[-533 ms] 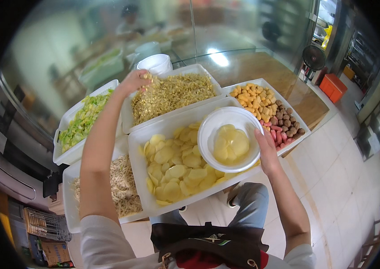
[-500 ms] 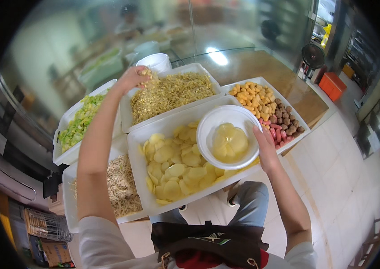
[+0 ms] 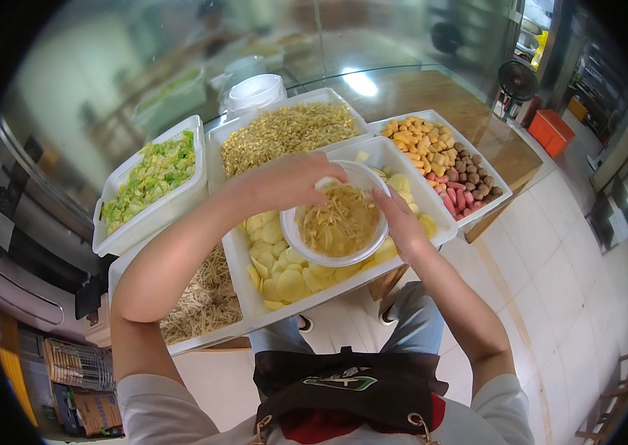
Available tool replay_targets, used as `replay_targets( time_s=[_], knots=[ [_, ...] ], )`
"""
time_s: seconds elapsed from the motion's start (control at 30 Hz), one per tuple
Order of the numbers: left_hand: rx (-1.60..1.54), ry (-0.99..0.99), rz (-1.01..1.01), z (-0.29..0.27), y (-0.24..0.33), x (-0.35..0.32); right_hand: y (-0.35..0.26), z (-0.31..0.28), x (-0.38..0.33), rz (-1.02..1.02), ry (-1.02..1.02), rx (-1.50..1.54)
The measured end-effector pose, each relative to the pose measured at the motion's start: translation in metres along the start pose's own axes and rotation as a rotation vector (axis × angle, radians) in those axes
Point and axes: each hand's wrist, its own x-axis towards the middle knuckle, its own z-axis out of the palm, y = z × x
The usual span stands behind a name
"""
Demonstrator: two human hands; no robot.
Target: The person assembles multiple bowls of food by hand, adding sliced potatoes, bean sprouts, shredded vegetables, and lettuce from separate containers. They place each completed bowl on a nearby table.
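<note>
A white round bowl is tilted toward me above the tray of potato slices. My right hand grips its right rim, thumb over the edge. Inside lies a clump of bean sprouts, with the potato slices seen earlier now mostly covered. My left hand reaches across to the bowl's far left rim, thumb and fingers apart just above the sprouts, nothing seen between them. Behind it stands a white tray heaped with bean sprouts.
Around these stand trays of chopped green cabbage, pale thin strands, and yellow chunks with brown balls and pink sausages. White stacked bowls stand at the back. Beyond the wooden tabletop rises a glass pane.
My left hand has come from the far sprout tray to the bowl and let sprouts drop in. My right hand has brought the bowl slightly left.
</note>
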Motion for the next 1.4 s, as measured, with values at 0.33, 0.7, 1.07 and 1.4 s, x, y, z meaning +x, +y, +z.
replay_targets(
  time_s=[0.33,0.7,1.07,1.4],
  knots=[
    [-0.174,0.116,-0.499,-0.052,-0.014,-0.187,0.033,0.016,-0.034,0.065,-0.003,0.093],
    [0.236,0.04,-0.642,0.073,-0.044,-0.296,0.026,0.05,-0.05,0.042,0.045,0.116],
    [-0.025,0.346,-0.613,-0.033,-0.033,-0.31,0.018,0.051,-0.051,0.045,-0.041,0.117],
    [-0.296,0.392,-0.665,-0.13,0.011,-0.312,0.005,0.103,-0.055,0.124,-0.127,0.27]
  ],
)
